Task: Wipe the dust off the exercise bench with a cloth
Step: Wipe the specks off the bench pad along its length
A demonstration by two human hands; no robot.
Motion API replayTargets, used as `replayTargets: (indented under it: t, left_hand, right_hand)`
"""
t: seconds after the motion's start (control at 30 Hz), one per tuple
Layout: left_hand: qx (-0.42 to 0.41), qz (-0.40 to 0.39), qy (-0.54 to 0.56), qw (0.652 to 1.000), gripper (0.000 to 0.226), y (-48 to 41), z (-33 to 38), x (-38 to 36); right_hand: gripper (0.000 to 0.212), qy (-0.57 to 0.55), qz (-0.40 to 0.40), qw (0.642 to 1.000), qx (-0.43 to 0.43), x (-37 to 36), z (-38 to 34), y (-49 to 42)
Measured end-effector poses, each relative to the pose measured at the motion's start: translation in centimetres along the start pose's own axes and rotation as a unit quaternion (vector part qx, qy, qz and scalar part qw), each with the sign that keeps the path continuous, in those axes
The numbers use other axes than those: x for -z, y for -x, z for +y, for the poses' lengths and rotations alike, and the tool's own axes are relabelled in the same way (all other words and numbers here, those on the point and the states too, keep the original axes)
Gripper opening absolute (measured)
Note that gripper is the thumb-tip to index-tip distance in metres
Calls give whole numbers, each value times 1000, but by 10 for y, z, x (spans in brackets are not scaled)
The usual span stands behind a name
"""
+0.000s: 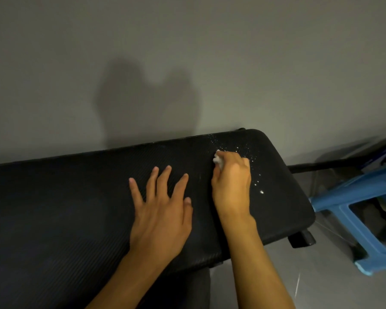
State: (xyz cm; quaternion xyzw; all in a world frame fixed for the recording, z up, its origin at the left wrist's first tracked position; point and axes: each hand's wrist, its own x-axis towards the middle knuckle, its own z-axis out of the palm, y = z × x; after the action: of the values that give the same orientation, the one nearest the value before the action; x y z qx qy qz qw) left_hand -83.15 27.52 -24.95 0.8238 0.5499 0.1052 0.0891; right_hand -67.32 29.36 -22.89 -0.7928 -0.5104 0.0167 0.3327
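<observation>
Bench (76,208): black padded top, running 9 to 3 o'clock across my view, grey wall (187,52) behind it at 12.

Right grip (232,181): clenched round a small white cloth (217,159). Only a wad of it shows, at the grip's 11 o'clock. The cloth sits pressed on the bench top near the right end, about 1 o'clock in my view.

Left grip (163,210): released, fingers spread flat on the bench at 9 o'clock of the right one, near it but apart.

Dust (261,192): white specks scattered from 12 round to 4 o'clock of the right grip. The padding toward 9 o'clock looks dark and free of specks, though the light is dim.

Step in hand, my reading: wiping the speckled end. To do it well:
- open more cloth under the palm
- sweep in overlapping passes from 12 toward 4 o'clock
- gather the specks into the cloth, not off the edge onto the floor
- leave the left grip planted to steady the bench

Count:
- one bench
- one cloth
- two grips
- one blue stool (366,197) at 3 o'clock
- specks too many to count
</observation>
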Motion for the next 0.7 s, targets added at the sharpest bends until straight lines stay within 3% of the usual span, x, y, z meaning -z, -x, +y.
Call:
replayTargets:
  t: [0.2, 0.47, 0.7]
  left_hand:
    - [0, 2, -5, 1000, 59, 0, 0, -1]
    - [-5, 6, -2, 1000, 57, 0, 0, 1]
    - [-9, -1, 7, 1000, 58, -2, -2, 1]
  right_hand:
    - [36, -33, -29, 998, 48, 23, 3, 67]
    - [26, -9, -19, 999, 43, -11, -10, -20]
    - [41, -68, -30, 996, 58, 34, 0, 111]
